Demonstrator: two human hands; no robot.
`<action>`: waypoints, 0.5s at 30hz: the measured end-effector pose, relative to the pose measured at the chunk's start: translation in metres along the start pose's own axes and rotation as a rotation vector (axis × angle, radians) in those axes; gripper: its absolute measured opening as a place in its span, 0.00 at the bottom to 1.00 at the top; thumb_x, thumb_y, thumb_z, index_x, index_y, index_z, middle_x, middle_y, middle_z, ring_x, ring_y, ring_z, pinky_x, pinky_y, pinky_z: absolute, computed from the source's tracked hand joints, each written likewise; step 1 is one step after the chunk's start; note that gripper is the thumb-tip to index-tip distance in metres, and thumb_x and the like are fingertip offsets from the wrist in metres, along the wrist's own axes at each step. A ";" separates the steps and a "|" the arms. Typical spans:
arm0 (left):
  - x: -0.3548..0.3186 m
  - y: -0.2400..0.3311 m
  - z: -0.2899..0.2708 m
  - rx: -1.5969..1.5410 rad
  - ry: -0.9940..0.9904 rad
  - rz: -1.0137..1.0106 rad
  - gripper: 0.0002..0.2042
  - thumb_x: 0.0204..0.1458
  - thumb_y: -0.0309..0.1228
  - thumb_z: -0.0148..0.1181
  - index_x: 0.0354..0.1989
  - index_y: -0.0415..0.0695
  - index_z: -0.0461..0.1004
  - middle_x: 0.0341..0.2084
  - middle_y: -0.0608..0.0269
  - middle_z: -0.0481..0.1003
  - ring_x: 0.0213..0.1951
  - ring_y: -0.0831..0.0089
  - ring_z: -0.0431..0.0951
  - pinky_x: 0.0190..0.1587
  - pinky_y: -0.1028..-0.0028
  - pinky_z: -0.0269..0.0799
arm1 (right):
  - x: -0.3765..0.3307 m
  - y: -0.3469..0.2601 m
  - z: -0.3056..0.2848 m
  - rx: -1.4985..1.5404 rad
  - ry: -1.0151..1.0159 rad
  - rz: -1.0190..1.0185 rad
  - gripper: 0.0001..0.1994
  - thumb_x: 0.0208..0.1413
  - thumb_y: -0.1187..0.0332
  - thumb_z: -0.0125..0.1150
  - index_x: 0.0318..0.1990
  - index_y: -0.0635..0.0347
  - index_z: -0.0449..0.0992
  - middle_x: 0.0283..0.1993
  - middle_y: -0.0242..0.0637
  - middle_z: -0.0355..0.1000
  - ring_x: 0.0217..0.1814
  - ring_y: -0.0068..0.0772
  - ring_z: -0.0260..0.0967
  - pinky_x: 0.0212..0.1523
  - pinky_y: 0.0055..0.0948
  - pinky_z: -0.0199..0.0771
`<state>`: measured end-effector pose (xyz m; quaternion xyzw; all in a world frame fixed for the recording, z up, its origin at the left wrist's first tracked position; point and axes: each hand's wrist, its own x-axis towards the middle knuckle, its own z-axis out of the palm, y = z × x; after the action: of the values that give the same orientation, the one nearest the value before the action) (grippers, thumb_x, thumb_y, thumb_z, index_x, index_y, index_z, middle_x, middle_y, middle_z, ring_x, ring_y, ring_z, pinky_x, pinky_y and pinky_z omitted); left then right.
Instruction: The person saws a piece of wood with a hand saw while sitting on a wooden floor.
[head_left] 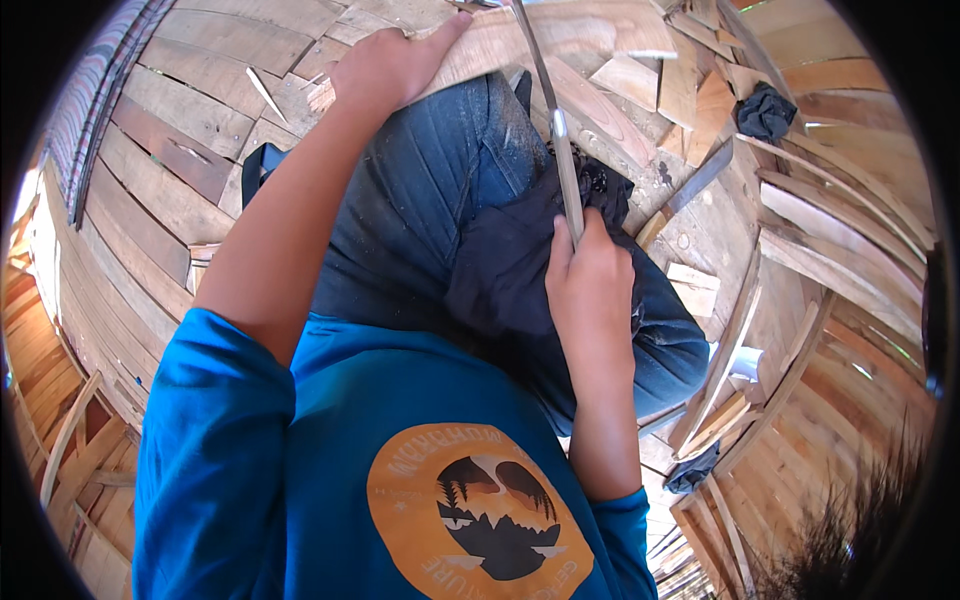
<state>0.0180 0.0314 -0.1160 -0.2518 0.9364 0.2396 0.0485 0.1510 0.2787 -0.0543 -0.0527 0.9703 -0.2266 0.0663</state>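
Note:
A pale wooden board (590, 32) lies crosswise above my bent knee, at the top of the head view. My left hand (385, 68) grips its left end, thumb stretched along the upper part. My right hand (592, 275) is wrapped round the handle of a long knife (566, 165), which has a pale handle and a metal collar. The narrow blade crosses the face of the board, and its tip runs out of the picture. Under the handle, a dark cloth (505, 265) is bunched on my lap.
To the right, a second knife (702, 180) lies on the plank floor (195, 105) among wood offcuts (628, 80). Further right are curved wood strips (840, 235) and a crumpled black cloth (766, 112). Striped fabric (105, 90) hangs at the far left.

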 end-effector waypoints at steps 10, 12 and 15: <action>-0.001 0.003 0.000 0.000 0.030 0.061 0.52 0.44 0.78 0.36 0.41 0.33 0.81 0.38 0.40 0.80 0.47 0.50 0.80 0.56 0.49 0.63 | 0.008 0.002 -0.003 -0.052 -0.007 -0.031 0.10 0.63 0.65 0.55 0.35 0.65 0.72 0.21 0.59 0.71 0.25 0.63 0.72 0.25 0.53 0.72; -0.007 0.001 -0.001 0.037 0.010 0.088 0.51 0.45 0.78 0.36 0.40 0.33 0.81 0.37 0.41 0.80 0.47 0.50 0.80 0.56 0.48 0.63 | 0.011 -0.001 -0.003 -0.041 0.006 -0.061 0.11 0.63 0.65 0.54 0.35 0.65 0.71 0.21 0.60 0.71 0.25 0.63 0.72 0.26 0.54 0.72; -0.006 0.008 -0.009 0.117 0.046 0.146 0.50 0.46 0.77 0.36 0.38 0.34 0.81 0.36 0.41 0.80 0.46 0.51 0.80 0.56 0.49 0.64 | -0.041 0.017 0.000 0.069 0.005 -0.020 0.10 0.63 0.66 0.53 0.36 0.66 0.71 0.21 0.59 0.71 0.25 0.63 0.72 0.25 0.54 0.72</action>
<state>0.0191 0.0358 -0.1038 -0.1850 0.9656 0.1813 0.0239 0.1906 0.2992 -0.0570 -0.0593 0.9616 -0.2605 0.0632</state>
